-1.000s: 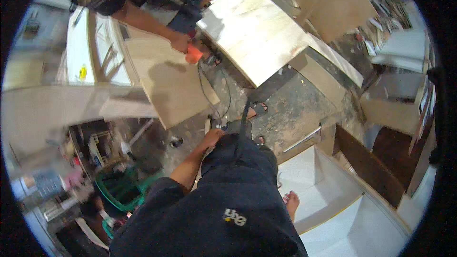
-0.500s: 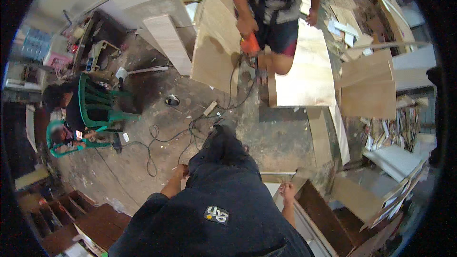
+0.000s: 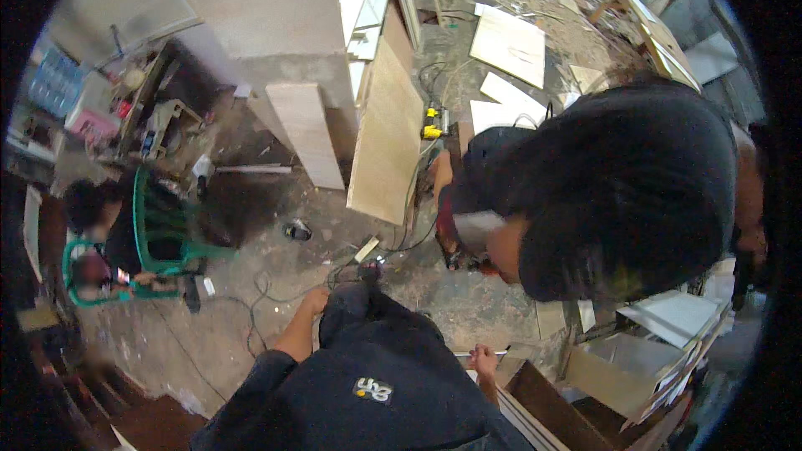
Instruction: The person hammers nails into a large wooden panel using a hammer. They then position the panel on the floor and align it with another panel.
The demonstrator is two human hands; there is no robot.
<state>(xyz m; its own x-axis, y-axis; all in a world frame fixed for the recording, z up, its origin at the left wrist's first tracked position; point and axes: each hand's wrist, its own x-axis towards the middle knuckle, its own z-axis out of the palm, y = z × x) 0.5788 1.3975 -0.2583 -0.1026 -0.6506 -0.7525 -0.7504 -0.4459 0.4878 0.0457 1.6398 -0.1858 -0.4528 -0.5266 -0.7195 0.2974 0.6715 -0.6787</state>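
Observation:
My left hand (image 3: pixel 316 301) hangs beside my left thigh, next to my dark clothing. Its fingers are too small and turned away to read. On the other side, my right hand (image 3: pixel 482 361) is raised above the edge of a brown open cabinet box (image 3: pixel 535 397). Its fingers are bent together, and a thin pale line runs by them; I cannot make out whether the hand holds it. In front of me to the right, a co-worker in a dark shirt (image 3: pixel 626 192) bends far over. The co-worker's arm (image 3: pixel 444 174) reaches down near a yellow-and-black power tool (image 3: pixel 433 127) on the floor.
Wooden panels (image 3: pixel 386 138) lean against a partition ahead. Black cables (image 3: pixel 259 301) snake over the floor near a small wood block (image 3: pixel 366 249). A person sits on a green plastic chair (image 3: pixel 154 225) at left. Cut boards (image 3: pixel 510 46) lie at the far right.
The co-worker has bent down and moved nearer on the right, hiding the large pale board. The orange tool has left the co-worker's raised hand. The view has shifted; my hands stay by my sides.

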